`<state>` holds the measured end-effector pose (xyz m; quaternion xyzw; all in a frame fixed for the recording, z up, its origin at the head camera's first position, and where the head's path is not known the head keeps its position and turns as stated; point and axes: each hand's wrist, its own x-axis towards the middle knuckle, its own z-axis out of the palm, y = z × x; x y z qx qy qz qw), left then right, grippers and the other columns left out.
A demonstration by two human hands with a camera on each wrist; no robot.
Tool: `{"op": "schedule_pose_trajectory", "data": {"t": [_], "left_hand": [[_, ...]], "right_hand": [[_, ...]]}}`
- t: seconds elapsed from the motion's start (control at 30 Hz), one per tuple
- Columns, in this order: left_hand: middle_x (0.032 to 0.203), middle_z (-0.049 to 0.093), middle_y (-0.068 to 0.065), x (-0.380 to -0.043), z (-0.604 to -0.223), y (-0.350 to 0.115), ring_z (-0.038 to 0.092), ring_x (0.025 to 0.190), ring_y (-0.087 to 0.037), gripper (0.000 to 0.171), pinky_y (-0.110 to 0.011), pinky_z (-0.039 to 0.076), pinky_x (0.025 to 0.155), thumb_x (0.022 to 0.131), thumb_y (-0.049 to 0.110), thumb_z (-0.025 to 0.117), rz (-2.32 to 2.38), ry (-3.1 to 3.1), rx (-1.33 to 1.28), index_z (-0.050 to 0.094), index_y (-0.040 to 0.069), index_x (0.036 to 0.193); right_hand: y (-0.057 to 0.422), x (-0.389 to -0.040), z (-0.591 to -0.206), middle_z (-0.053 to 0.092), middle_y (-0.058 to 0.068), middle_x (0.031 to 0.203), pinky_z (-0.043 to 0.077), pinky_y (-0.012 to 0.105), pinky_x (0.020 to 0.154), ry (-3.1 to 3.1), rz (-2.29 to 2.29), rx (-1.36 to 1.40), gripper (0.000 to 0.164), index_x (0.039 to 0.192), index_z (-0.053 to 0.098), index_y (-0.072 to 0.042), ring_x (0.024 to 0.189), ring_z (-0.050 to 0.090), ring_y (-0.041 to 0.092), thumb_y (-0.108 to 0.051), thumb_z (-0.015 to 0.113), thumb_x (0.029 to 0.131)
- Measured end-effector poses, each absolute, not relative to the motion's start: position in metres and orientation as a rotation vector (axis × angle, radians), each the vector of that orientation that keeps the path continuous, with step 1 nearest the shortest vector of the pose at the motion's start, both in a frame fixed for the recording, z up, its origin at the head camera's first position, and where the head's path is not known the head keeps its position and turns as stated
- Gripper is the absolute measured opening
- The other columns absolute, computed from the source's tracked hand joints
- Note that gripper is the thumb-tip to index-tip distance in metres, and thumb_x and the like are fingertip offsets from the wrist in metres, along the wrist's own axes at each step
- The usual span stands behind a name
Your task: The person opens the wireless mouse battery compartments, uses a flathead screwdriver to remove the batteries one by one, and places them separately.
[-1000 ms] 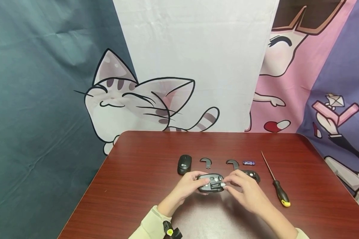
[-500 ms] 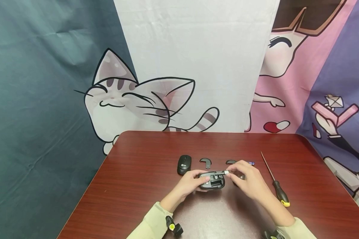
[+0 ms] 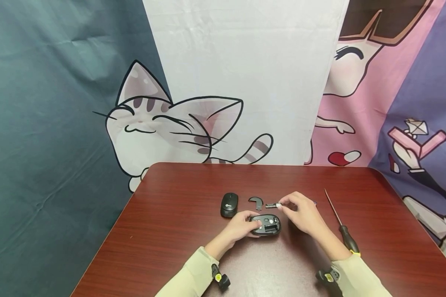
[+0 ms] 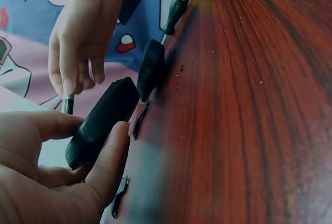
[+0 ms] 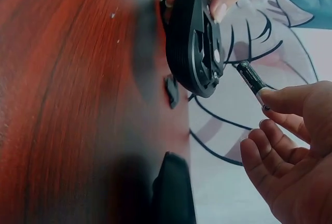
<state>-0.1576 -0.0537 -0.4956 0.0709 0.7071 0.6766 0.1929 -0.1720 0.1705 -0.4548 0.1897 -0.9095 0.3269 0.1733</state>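
My left hand [image 3: 238, 226] grips a black computer mouse [image 3: 273, 220] underside up, thumb pressing on it. Its battery slot [image 3: 271, 227] is uncovered and looks vacant. Between thumb and fingertips, my right hand [image 3: 302, 212] pinches a dark AAA-size battery [image 3: 271, 205] by its pale end. The right wrist view shows this battery [image 5: 251, 80] held apart from the mouse [image 5: 181, 42]. In the left wrist view, the left fingers wrap the edges of the mouse [image 4: 106, 117].
Another black mouse [image 3: 229, 205] lies beside a curved battery cover [image 3: 258, 202]. A third mouse [image 4: 151, 69] lies to the right, hidden behind my right hand in the head view. A screwdriver [image 3: 349, 240] with a black-yellow handle lies at right on the brown table [image 3: 163, 231].
My right hand has lifted the battery out of the mouse's slot and carried it away, beyond the mouse. The left hand keeps its grip, and the mouse has shifted slightly right.
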Motion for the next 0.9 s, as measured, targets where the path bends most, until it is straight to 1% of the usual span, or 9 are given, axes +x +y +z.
{"op": "schedule_pose_trajectory", "data": {"t": [0.13, 0.33, 0.63, 0.9], "left_hand": [[0.094, 0.065, -0.01, -0.16, -0.499, -0.051, 0.067, 0.076, -0.018, 0.032, -0.034, 0.061, 0.065, 0.085, 0.009, 0.063, 1.884, 1.988, 0.195, 0.058, -0.004, 0.113], [0.094, 0.065, -0.01, -0.163, -0.503, -0.048, 0.067, 0.077, -0.019, 0.033, -0.034, 0.061, 0.065, 0.085, 0.011, 0.065, 1.855, 2.0, 0.181, 0.058, -0.004, 0.114], [0.093, 0.065, -0.011, -0.166, -0.504, -0.046, 0.067, 0.077, -0.02, 0.032, -0.034, 0.061, 0.063, 0.086, 0.01, 0.065, 1.833, 2.037, 0.197, 0.058, -0.005, 0.113], [0.091, 0.064, -0.01, -0.167, -0.508, -0.044, 0.067, 0.075, -0.02, 0.033, -0.031, 0.061, 0.061, 0.086, 0.011, 0.065, 1.81, 2.068, 0.176, 0.057, -0.005, 0.114]], "right_hand": [[0.171, -0.183, -0.462, 0.059, -0.008, 0.081, 0.049, 0.026, 0.063, -2.622, 0.937, 0.518, 0.009, 0.085, 0.068, -0.023, 0.073, 0.054, 0.008, -0.02, 0.075, 0.079], [0.171, -0.197, -0.471, 0.058, -0.006, 0.083, 0.048, 0.028, 0.065, -2.692, 0.948, 0.47, 0.007, 0.084, 0.068, -0.022, 0.074, 0.054, 0.012, -0.022, 0.074, 0.079], [0.169, -0.214, -0.481, 0.059, -0.002, 0.083, 0.046, 0.03, 0.065, -2.772, 0.906, 0.402, 0.006, 0.081, 0.068, -0.02, 0.076, 0.053, 0.015, -0.021, 0.074, 0.078], [0.164, -0.224, -0.491, 0.058, 0.0, 0.085, 0.048, 0.034, 0.065, -2.858, 0.837, 0.351, 0.007, 0.08, 0.068, -0.021, 0.076, 0.055, 0.017, -0.024, 0.074, 0.078]]}}
